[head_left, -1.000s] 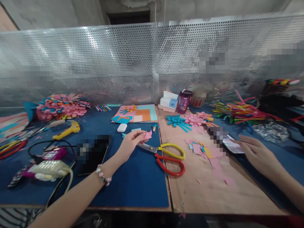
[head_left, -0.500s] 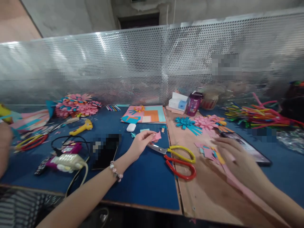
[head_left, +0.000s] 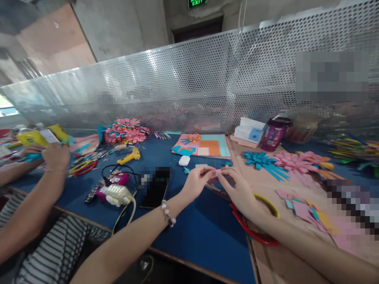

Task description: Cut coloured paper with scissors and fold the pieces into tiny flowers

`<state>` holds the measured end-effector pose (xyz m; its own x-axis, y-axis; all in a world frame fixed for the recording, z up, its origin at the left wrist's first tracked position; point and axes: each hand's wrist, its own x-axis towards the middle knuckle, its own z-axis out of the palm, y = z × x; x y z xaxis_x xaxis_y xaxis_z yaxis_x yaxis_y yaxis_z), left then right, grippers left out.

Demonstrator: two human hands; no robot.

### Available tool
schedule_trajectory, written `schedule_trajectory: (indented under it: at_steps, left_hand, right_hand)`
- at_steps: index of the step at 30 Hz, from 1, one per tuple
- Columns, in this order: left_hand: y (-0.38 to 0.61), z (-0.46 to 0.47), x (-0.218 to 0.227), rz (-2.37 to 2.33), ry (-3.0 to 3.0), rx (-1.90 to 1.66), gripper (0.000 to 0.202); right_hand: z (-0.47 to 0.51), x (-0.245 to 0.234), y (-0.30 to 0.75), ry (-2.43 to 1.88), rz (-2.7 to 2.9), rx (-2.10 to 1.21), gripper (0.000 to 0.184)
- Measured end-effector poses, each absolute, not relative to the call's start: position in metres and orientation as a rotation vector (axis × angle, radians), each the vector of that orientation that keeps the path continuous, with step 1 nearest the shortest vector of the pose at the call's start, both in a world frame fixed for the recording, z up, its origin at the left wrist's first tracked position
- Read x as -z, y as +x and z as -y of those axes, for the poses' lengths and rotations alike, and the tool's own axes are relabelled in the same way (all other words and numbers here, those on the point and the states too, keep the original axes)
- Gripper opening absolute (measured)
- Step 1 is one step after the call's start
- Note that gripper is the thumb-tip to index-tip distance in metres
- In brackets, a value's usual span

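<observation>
My left hand (head_left: 195,184) and my right hand (head_left: 238,191) meet above the blue mat (head_left: 204,232). Both pinch a small pink paper piece (head_left: 218,172) between their fingertips. My left wrist wears a bead bracelet (head_left: 168,213). Under my right hand lie scissors (head_left: 257,221) with one yellow and one red handle, partly hidden by the hand and forearm.
A black phone (head_left: 154,187), a white charger with cable (head_left: 117,194), a white earbud case (head_left: 184,160) and a yellow cutter (head_left: 128,156) lie on the mat. Paper flowers (head_left: 293,161), paper scraps (head_left: 308,211), a tissue pack (head_left: 248,131) and a purple cup (head_left: 272,134) sit right. Another person's arms (head_left: 35,185) work at the left. A perforated metal screen (head_left: 189,83) backs the table.
My right hand left the phone at the right and came across to join my left hand on the pink paper. The view swung left, bringing the neighbouring person's arms into sight.
</observation>
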<state>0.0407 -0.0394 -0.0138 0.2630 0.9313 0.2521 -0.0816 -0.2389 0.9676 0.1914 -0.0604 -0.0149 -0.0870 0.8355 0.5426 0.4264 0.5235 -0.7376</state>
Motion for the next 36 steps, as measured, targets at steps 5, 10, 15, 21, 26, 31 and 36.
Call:
schedule_trajectory:
  at_steps: [5, 10, 15, 21, 26, 31, 36]
  left_hand:
    - [0.0416, 0.0426, 0.0109, -0.804, 1.471, -1.171, 0.03]
    - [0.0431, 0.0437, 0.011, -0.782, 1.449, -1.15, 0.029]
    - [0.0439, 0.0457, 0.0089, -0.814, 1.427, -1.147, 0.031]
    - [0.043, 0.0466, 0.0076, -0.813, 1.408, -1.128, 0.03]
    - [0.042, 0.0441, 0.011, -0.818, 1.416, -1.146, 0.027]
    - [0.0413, 0.0451, 0.0107, -0.797, 1.341, -1.135, 0.03]
    - [0.0419, 0.0463, 0.0116, -0.772, 1.246, -1.106, 0.029]
  right_hand:
    - [0.0632, 0.0148, 0.193, -1.093, 1.643, -0.596, 0.023]
    - [0.0654, 0.0131, 0.194, -1.082, 1.625, -0.625, 0.024]
    - [0.0645, 0.0152, 0.1944, -1.084, 1.621, -0.631, 0.025]
    - [0.0643, 0.0191, 0.1947, -1.084, 1.592, -0.68, 0.022]
    - [0.0644, 0.0183, 0.1938, -1.138, 1.58, -0.678, 0.02]
    - [0.0637, 0.018, 0.1929, -1.171, 1.581, -0.646, 0.021]
    - [0.0636, 0.0198, 0.1933, -1.187, 1.586, -0.62, 0.02]
